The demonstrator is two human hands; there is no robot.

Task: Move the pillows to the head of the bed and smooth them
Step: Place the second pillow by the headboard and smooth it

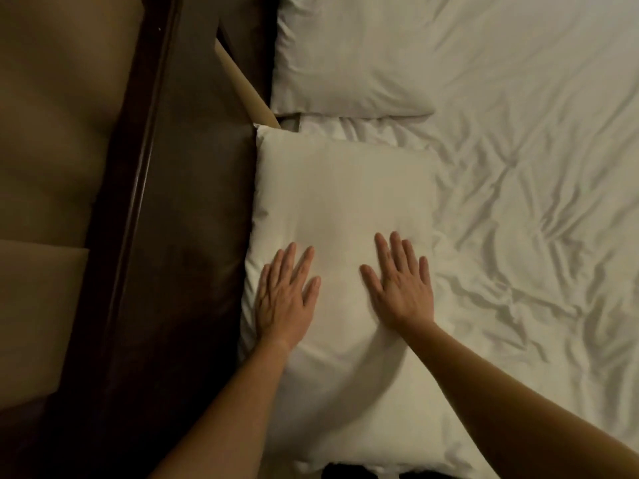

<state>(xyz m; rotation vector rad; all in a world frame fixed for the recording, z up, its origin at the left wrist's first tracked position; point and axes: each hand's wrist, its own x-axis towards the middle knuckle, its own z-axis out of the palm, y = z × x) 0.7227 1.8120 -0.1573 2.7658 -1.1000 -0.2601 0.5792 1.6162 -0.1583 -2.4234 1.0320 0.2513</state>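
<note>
Dim, warm yellowish light throughout. Near pillow (345, 209) at frame centre is the brightest area; headboard (193, 236) at left is nearly black with one thin glare streak. Sheet (536, 219) creases cast soft shadows at right. Overall soft focus, mild noise. Straight edges possibly bow toward frame borders.

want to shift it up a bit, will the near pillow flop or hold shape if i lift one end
Near pillow likely sags: it looks soft and dented around the left hand and right hand. Probably light. Its smooth case may slide easily on the sheet.
</note>
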